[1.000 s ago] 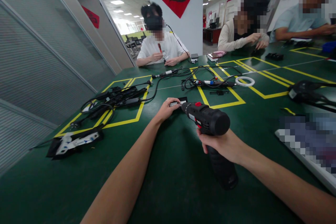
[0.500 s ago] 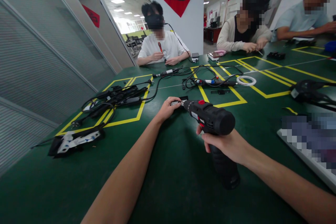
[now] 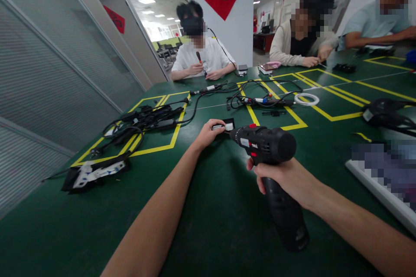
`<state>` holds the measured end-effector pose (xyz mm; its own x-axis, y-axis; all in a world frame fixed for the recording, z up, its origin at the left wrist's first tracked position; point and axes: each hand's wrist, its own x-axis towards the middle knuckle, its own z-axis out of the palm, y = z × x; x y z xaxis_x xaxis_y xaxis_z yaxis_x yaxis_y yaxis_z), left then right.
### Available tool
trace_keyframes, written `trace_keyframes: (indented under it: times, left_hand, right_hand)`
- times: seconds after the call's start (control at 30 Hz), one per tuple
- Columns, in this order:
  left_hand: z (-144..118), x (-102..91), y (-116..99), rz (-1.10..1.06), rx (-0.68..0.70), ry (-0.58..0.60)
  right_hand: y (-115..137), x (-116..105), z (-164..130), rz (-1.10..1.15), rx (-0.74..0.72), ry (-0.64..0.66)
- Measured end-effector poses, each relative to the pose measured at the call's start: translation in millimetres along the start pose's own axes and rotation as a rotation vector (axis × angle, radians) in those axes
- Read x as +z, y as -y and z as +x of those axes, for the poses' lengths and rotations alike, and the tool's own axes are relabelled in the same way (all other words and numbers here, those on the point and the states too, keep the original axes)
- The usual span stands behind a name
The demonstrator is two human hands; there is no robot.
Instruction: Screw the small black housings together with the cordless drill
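A black cordless drill (image 3: 268, 143) with red accents is in my right hand (image 3: 286, 177), whose fingers wrap round its grip. The drill points left, its chuck close to a small black-and-white part (image 3: 229, 125) on the table. My left hand (image 3: 210, 132) holds that part at its left side, fingers closed over it. Those fingers hide much of the part, so its kind cannot be made out. The drill's tip is beside the part's near edge; whether they touch is unclear.
Tangled black cables (image 3: 149, 119) and a black pouch (image 3: 97, 175) lie left. Ahead are a pen-like tool with a cord (image 3: 266, 101) and a white coil (image 3: 306, 99). A white-edged tray (image 3: 383, 194) is on the right. Co-workers sit across the green table (image 3: 208, 233).
My right hand has drawn the drill slightly right and toward me, its grip end lower. More of the part's white face now shows. My left hand stays in place.
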<state>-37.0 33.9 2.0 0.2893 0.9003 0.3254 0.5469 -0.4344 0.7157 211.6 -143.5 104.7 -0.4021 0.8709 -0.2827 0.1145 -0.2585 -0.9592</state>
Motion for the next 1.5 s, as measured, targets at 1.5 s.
trace_keyframes:
  times: [1.5]
  left_hand:
    - [0,-1.8,-4,-0.006,-0.045,-0.020]
  right_hand:
    - [-18,0,10,-0.218,-0.084,0.055]
